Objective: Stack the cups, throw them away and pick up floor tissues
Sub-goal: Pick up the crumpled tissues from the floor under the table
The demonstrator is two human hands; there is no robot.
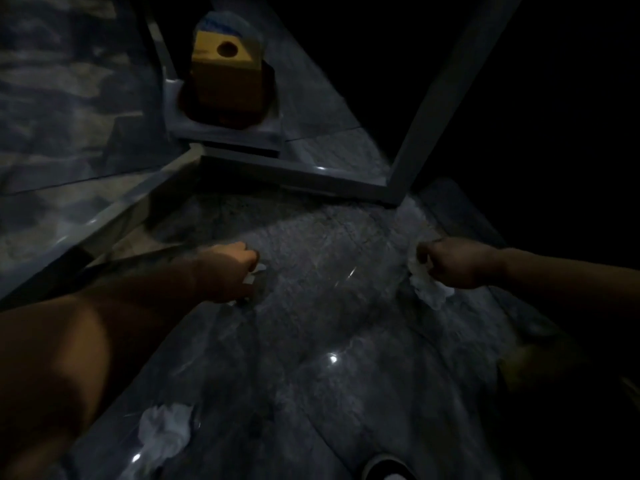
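The scene is dim. My left hand [228, 271] is low over the glossy grey floor [311, 341], fingers closed around a small white tissue [254, 273] that peeks out at the fingertips. My right hand [453, 261] is closed on a larger crumpled white tissue [429, 289], which hangs below the fist and touches the floor. A third crumpled tissue [166, 431] lies loose on the floor near the bottom left, beside my left forearm. No cups show in this view.
A yellow box with a round hole [225, 74] stands on a raised grey ledge [239, 147] at the back. A pale frame leg [440, 98] slants down at the right. A low wall [104, 216] runs along the left. A shoe tip [388, 469] shows at the bottom.
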